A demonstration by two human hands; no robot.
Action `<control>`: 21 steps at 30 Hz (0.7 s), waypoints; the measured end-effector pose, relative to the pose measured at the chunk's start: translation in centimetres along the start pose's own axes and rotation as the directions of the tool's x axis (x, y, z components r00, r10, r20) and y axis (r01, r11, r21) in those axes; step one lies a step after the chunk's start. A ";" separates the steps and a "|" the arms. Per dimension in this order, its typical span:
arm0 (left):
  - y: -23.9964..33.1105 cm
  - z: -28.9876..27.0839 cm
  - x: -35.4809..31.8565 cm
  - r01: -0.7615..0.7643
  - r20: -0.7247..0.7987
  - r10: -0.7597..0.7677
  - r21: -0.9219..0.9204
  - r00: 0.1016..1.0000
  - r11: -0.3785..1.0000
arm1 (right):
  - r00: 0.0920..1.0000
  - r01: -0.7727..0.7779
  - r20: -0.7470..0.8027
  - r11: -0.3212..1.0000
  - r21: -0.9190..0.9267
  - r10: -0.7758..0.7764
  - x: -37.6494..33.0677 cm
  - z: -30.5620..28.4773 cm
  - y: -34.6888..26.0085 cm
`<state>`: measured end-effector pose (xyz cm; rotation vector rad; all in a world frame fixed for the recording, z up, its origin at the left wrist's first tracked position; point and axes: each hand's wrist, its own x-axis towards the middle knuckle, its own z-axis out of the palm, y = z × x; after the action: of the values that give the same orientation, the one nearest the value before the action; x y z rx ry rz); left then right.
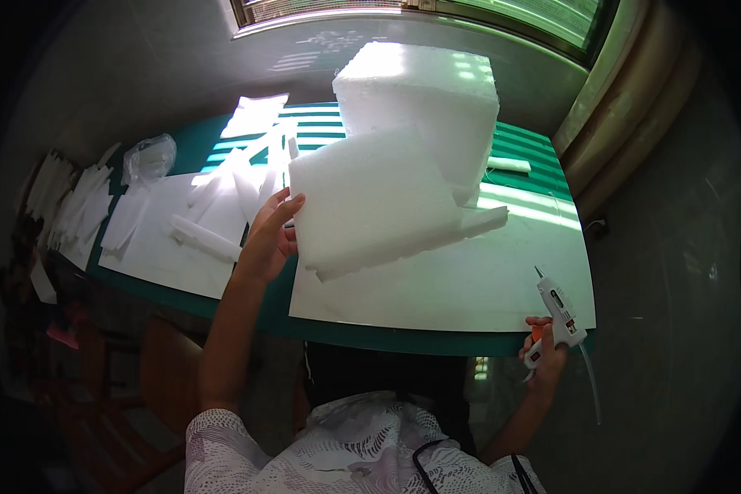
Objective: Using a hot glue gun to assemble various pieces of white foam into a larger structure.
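Note:
My left hand grips the left edge of a white foam sheet, its thumb on the near face. The sheet is tilted over the table, and a narrow strip juts out at its lower right. Behind it stands a large white foam block, partly covered by the sheet. At the table's right front edge, my right hand is wrapped round the handle of a white hot glue gun. The gun has an orange trigger, its metal nozzle points up and away, and a glue stick hangs from its rear.
White boards lie on the green table. Foam strips and a clear plastic bag are at the left. A short foam piece lies right of the block. Wooden chairs stand at lower left; a curtain hangs at right.

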<state>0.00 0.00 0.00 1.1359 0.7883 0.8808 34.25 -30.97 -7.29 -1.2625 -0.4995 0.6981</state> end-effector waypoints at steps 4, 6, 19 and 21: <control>-0.4 2.0 -2.4 0.020 -0.062 -0.022 -0.046 0.998 0.999 | 1.000 0.011 0.000 1.000 0.002 -0.011 0.3 0.1 -0.1; -0.7 2.3 -2.9 0.039 -0.024 -0.041 -0.052 0.999 0.998 | 1.000 0.005 -0.001 1.000 -0.006 -0.005 0.3 0.2 -0.2; 0.3 2.3 -3.8 0.097 0.008 -0.097 -0.019 0.995 0.995 | 1.000 0.004 0.011 1.000 -0.003 -0.004 -0.3 0.6 0.1; 0.2 2.1 -3.9 0.067 -0.024 -0.066 0.004 0.998 0.998 | 1.000 0.005 0.007 1.000 0.003 -0.005 -0.4 0.6 0.0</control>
<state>0.07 -4.35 1.04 1.0996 0.8434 0.8382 33.57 -30.79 -7.13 -1.2566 -0.5071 0.6987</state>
